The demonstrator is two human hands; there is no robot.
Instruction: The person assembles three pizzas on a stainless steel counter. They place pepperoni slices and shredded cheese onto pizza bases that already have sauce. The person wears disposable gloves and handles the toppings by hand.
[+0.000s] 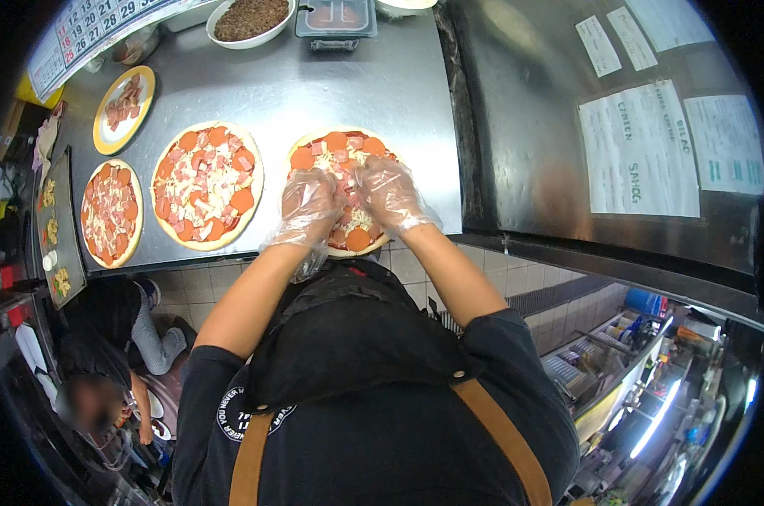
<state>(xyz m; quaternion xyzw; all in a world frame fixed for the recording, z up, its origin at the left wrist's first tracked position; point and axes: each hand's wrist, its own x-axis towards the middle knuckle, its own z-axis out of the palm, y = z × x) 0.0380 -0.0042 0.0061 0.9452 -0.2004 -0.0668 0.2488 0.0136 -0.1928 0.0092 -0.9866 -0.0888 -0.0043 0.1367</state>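
My left hand (pixel 308 207) and my right hand (pixel 390 196), both in clear plastic gloves, are over a pizza (pixel 338 148) at the table's near edge. It carries red sauce, pepperoni slices, pink meat cubes and pale cheese shreds. Both sets of fingers are curled and drawn together above its middle, close to each other; whatever they pinch is too small to make out. To the left lies a second topped pizza (pixel 206 187), and beyond it a third, smaller-looking one (pixel 112 215) with similar toppings.
A yellow-rimmed plate (pixel 102 123) of meat strips stands at the back left. Farther back are a white bowl (pixel 257 40) of brown ground meat and a lidded container (pixel 337 21). A dark tray (pixel 68 207) holds food at far left. Another person (pixel 104 337) sits or crouches below left.
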